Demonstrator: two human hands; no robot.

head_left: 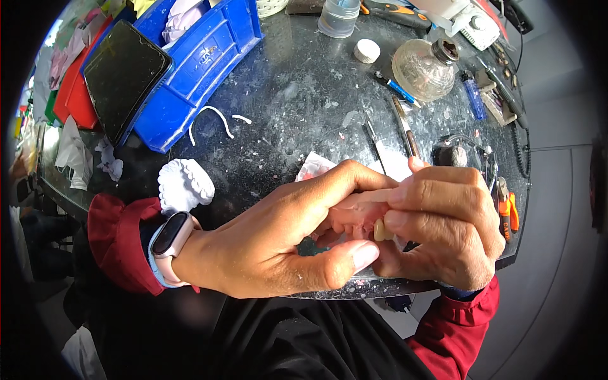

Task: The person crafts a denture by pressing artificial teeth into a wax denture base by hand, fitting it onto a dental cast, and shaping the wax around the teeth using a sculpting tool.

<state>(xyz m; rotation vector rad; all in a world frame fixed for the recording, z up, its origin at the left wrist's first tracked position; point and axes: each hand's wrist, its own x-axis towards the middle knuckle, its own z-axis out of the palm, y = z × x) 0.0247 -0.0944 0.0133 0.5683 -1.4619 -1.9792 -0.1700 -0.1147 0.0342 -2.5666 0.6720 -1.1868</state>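
My left hand (285, 237) and my right hand (443, 225) meet over the near edge of the dark speckled worktop (304, 107). Together they hold a pink wax denture base (358, 215). A small cream artificial tooth (382, 230) sits between my right fingertips, against the pink base. My left thumb presses under the base and my left fingers curl over its top. A pink-strapped smartwatch (170, 237) is on my left wrist above a red cuff. Much of the base is hidden by my fingers.
A white plaster teeth model (183, 183) lies left of my hands. A blue bin (196, 63) with a dark phone (123, 76) stands at the back left. A glass spirit lamp (425, 68), a white cap (367, 50), metal instruments (405, 130) and orange pliers (508, 212) lie at right.
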